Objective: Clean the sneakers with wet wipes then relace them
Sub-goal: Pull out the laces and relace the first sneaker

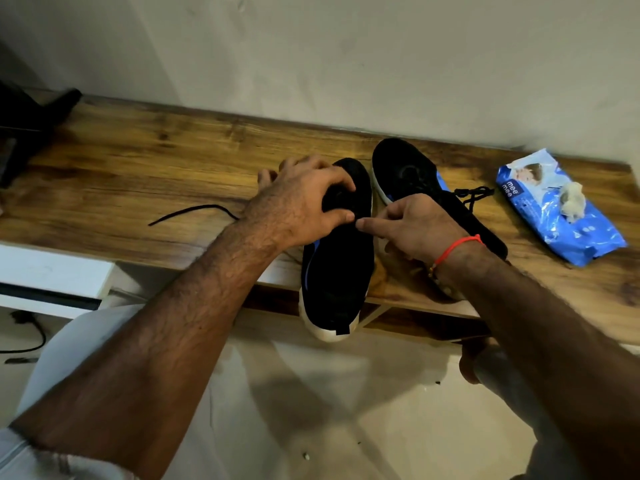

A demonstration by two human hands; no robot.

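Head view: left hand (298,202) sits on top of the near shoe (341,258), fingers curled over its upper, thumb wrapped round toward the right side, gripping it. Right hand (412,226) is just beside it, index finger and thumb pinched together, tips nearly touching the left thumb over the shoe's lacing area. Whatever is in the pinch is too dark and small to tell; could be a lace end, can't confirm.

Near shoe: black, white sole, blue lining, toe pointing away from the person under the left fingers, heel overhanging the front edge of the table (138,161). Second shoe (405,171): same black, lies just right of the left fingertips and beyond the right hand, toe away, partly hidden by the right wrist. Its lace (474,195) shows bunched just right of the right knuckles.

Loose lace (194,213) lies on the table left of the left wrist, one end running under it.

Wipes pack (557,209): blue, flat on the table well right of the right hand, crumpled wipe (573,202) resting on top of it.

Red thread (457,247) round the right wrist. Dark object (31,123) at the far left end of the table, blurred.
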